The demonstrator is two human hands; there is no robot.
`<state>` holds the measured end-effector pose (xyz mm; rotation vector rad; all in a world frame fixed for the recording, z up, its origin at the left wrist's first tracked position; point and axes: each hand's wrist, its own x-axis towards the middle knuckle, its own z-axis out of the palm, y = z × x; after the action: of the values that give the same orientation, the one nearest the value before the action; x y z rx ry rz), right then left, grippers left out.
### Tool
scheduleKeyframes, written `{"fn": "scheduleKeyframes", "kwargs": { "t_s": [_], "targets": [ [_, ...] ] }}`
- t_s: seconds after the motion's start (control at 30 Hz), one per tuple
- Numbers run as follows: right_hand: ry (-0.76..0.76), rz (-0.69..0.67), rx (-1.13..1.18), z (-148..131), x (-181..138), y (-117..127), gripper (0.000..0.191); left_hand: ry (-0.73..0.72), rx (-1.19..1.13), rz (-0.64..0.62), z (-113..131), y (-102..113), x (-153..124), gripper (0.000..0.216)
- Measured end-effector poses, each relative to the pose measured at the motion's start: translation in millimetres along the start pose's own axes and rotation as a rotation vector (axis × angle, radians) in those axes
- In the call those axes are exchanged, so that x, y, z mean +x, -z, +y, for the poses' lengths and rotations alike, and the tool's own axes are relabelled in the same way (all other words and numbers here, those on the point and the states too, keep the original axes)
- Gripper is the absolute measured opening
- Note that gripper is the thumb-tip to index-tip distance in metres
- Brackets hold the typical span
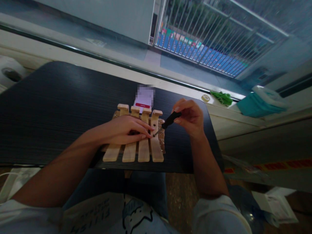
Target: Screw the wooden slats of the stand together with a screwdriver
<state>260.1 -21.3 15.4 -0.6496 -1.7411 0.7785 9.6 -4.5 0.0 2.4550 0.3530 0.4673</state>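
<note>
A small wooden rack made of several pale slats (143, 152) lies on the dark table (56, 110). My left hand (124, 130) rests flat across the slats, fingers stretched out and pressing them down. My right hand (191, 117) pinches a black-handled screwdriver (169, 121) whose tip points down-left to the rightmost slat, close to my left fingertips. A phone (144, 97) lies on the table just behind the rack.
A window sill runs behind the table, with a green bundle (222, 97) and a teal box (258, 104) at the right. Window bars (214, 39) lie beyond. A white roll (9, 74) sits far left. The table edge is near my lap.
</note>
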Motion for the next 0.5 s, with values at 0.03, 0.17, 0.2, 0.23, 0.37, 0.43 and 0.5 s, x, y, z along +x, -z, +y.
{"fn": "scheduleKeyframes", "kwargs": {
  "t_s": [0.03,0.17,0.2,0.23,0.37,0.43,0.5],
  "targets": [
    [-0.007,-0.018,-0.002,-0.6,-0.8,0.9,0.022,-0.004,-0.005,-0.001,0.6,0.3,0.3,0.026],
    [-0.092,-0.057,-0.034,-3.5,-4.1,3.2,0.020,-0.007,-0.014,-0.004,2.8,1.3,1.4,0.026],
    [-0.119,-0.062,-0.032,-4.0,-4.8,3.4,0.020,-0.007,-0.013,-0.005,3.0,1.4,1.5,0.026],
    [-0.144,-0.064,-0.026,-4.2,-5.5,3.4,0.021,-0.008,-0.011,-0.007,3.0,1.5,1.6,0.026],
    [-0.190,-0.043,0.000,-3.3,-6.3,2.3,0.025,-0.011,0.003,-0.013,2.2,1.3,1.0,0.027],
    [-0.185,-0.027,0.002,-2.5,-5.6,1.6,0.028,-0.007,0.007,-0.011,1.5,1.0,0.6,0.026],
    [-0.166,-0.016,0.002,-2.1,-4.7,1.0,0.030,0.000,0.008,-0.008,1.0,0.7,0.2,0.026]
  ]
}}
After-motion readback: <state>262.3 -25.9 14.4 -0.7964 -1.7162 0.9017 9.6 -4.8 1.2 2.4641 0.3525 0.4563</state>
